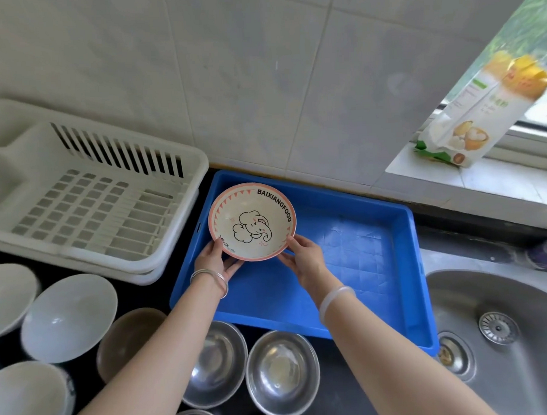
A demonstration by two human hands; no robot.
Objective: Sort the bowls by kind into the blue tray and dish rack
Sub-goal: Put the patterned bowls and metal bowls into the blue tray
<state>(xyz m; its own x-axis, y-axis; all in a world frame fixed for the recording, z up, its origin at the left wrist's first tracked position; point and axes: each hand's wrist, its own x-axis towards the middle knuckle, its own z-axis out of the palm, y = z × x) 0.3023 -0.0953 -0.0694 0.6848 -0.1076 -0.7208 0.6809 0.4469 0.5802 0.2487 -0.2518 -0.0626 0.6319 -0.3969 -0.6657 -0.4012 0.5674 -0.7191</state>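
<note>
A cream bowl (251, 220) with a pink rim, an elephant drawing and the word BAIXIANGFOOD is tilted toward me over the far left corner of the blue tray (356, 266). My left hand (216, 258) grips its near left rim and my right hand (301, 258) grips its near right rim. The white dish rack (90, 196) stands to the tray's left with nothing in it. Several white bowls (68, 316) and several steel bowls (281, 373) sit on the dark counter near me.
A steel sink (503, 338) with a drain strainer lies to the right of the tray. A food packet (469, 126) leans on the window sill at the far right. A tiled wall backs the counter.
</note>
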